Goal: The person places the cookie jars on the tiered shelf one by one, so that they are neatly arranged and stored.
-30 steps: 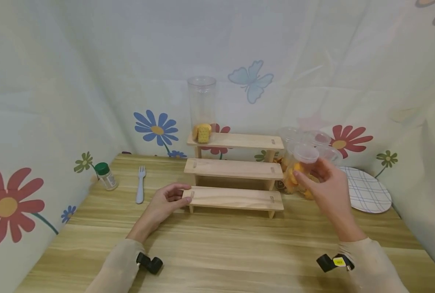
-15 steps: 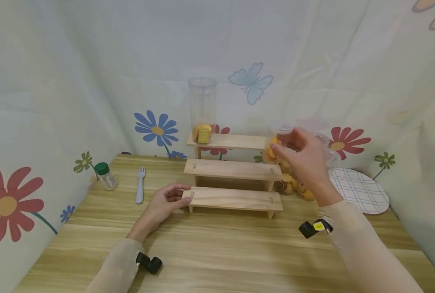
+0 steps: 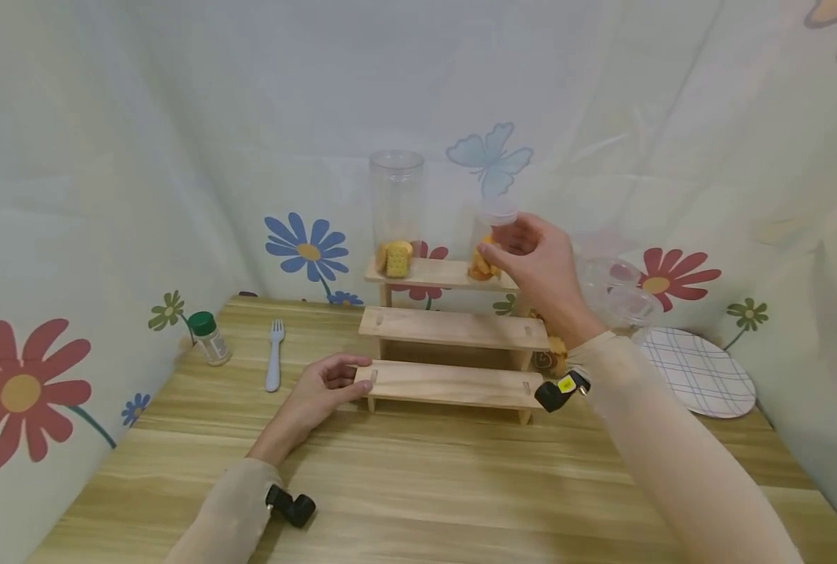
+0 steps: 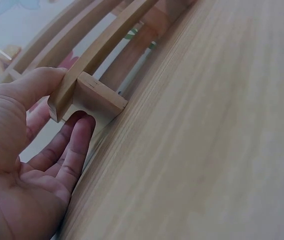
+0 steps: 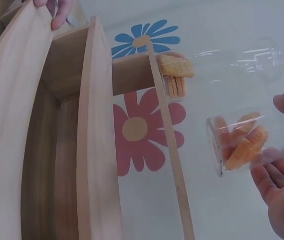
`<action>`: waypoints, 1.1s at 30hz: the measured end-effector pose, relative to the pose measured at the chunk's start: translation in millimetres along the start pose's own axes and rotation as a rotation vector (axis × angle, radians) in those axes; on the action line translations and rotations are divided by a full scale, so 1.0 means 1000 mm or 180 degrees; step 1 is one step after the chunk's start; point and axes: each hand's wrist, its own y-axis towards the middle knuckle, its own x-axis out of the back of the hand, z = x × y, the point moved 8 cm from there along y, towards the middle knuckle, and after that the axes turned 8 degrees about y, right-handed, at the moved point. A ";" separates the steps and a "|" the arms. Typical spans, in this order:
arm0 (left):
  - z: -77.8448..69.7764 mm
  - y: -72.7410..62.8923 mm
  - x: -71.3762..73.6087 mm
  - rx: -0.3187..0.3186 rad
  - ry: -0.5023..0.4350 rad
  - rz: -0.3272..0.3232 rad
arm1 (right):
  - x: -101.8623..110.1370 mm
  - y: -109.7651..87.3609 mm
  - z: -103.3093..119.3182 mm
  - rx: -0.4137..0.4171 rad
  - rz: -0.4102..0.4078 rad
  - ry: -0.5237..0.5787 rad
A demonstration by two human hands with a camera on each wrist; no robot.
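My right hand grips a clear jar with a whitish lid, upright, with orange segments in its lower part. In the right wrist view a gap shows between the jar's base and the top step of a three-step wooden shelf. On that step's left end stands a taller clear jar with yellow crackers at its bottom. My left hand holds the left end of the lowest step. Its thumb lies on top and its fingers reach beneath, as the left wrist view shows.
Right of the shelf stand more clear jars, partly behind my right arm. A white plate with blue checks lies beyond them. To the left are a light-coloured fork and a shaker with a green cap. A flowered curtain hangs behind.
My right hand has lifted the jar of orange segments from among the jars on the right and carried it left and up over the top step. The left hand has kept its hold.
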 end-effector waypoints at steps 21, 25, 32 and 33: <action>-0.002 0.000 -0.001 0.0034 0.0028 -0.0042 | -0.036 0.032 -0.036 -0.0284 0.0056 0.0005; -0.002 0.001 -0.002 0.0019 0.0010 -0.0023 | -0.039 0.031 -0.041 -0.0329 0.0081 -0.0062; -0.002 0.000 -0.001 0.0028 -0.0013 -0.0031 | -0.043 0.031 -0.042 -0.0441 0.0144 -0.0097; -0.002 0.000 -0.001 0.0030 -0.0005 -0.0032 | -0.044 0.032 -0.042 -0.0450 0.0153 -0.0097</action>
